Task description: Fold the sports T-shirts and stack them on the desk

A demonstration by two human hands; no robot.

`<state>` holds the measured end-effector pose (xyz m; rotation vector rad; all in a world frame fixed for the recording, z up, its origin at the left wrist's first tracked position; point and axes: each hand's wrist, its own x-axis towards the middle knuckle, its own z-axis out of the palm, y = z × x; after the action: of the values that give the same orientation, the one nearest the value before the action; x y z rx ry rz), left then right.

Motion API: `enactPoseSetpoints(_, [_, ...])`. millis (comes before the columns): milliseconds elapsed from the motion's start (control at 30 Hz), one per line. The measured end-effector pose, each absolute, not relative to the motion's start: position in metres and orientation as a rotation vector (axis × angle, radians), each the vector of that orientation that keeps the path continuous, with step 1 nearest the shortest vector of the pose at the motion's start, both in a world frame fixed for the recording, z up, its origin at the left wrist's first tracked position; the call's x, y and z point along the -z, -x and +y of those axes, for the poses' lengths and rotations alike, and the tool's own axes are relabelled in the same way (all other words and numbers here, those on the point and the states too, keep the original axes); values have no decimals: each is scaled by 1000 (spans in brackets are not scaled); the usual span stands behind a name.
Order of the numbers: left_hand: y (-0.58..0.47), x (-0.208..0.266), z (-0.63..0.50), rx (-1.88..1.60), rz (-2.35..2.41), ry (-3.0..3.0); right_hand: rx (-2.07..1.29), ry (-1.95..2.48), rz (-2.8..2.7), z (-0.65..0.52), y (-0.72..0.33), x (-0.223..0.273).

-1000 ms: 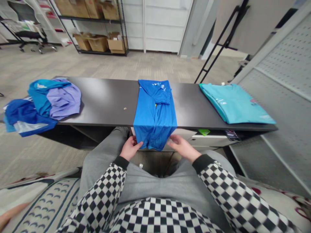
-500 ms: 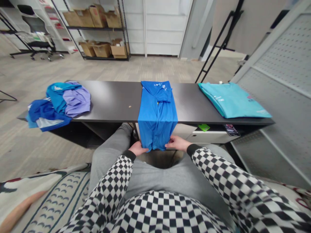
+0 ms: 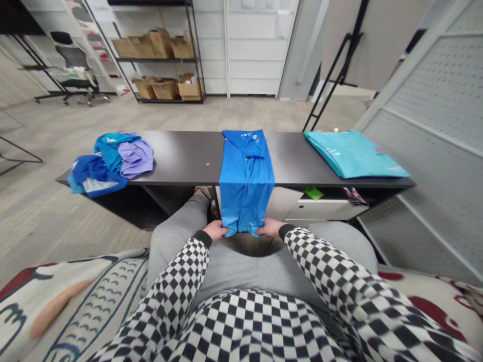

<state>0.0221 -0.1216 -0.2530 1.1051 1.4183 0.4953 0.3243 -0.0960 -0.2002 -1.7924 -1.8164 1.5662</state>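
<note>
A blue T-shirt (image 3: pixel 247 173), folded into a long strip, lies across the dark tabletop with its lower part hanging over the front edge. My left hand (image 3: pixel 216 230) pinches the lower left corner of the hanging hem. At the opposite corner, my right hand (image 3: pixel 269 228) grips the hem in the same way. Both hands are just above my lap, and the cloth hangs fairly flat between them. Folded-over cloth with small white print shows at the shirt's far end.
Crumpled blue and purple clothes (image 3: pixel 113 163) are heaped at the table's left end. A folded turquoise shirt (image 3: pixel 358 153) lies at the right end of the dark table (image 3: pixel 181 156). A green packet (image 3: pixel 314 193) sits on the shelf below. A perforated grey panel (image 3: pixel 433 125) stands at right.
The camera view has shifted slightly. My right hand has moved a little inward and lower at the hem. Both hands still hold the shirt's corners.
</note>
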Motion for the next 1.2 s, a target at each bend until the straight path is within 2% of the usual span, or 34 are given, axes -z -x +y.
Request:
enactPoseSetpoints(167, [-30, 225, -155, -648, 1419, -856, -1760, 1711, -1386, -135, -316, 182])
enactPoseSetpoints(400, [-31, 185, -217, -1002, 1344, -793, -1656, 1417, -909, -208, -331, 159])
enactPoseSetpoints(533, [-25, 164, -242, -1009, 1272, -1001, -1561, 1267, -1089, -231, -344, 145])
enactPoseSetpoints(700, [-5, 133, -266, -879, 1222, -1535, -1439, 1185, -1527, -244, -373, 123])
enactPoseSetpoints(867, [14, 106, -258, -817, 1231, -2172, -1104, 1164, -1998, -241, -398, 97])
enactPoseSetpoints(1067, [19, 56, -211, -821, 1041, -2430, -726, 957, -2187, -203, -404, 52])
enactPoseSetpoints(1200, [17, 15, -164, -970, 907, -2390, -652, 845, -2167, -151, -401, 9])
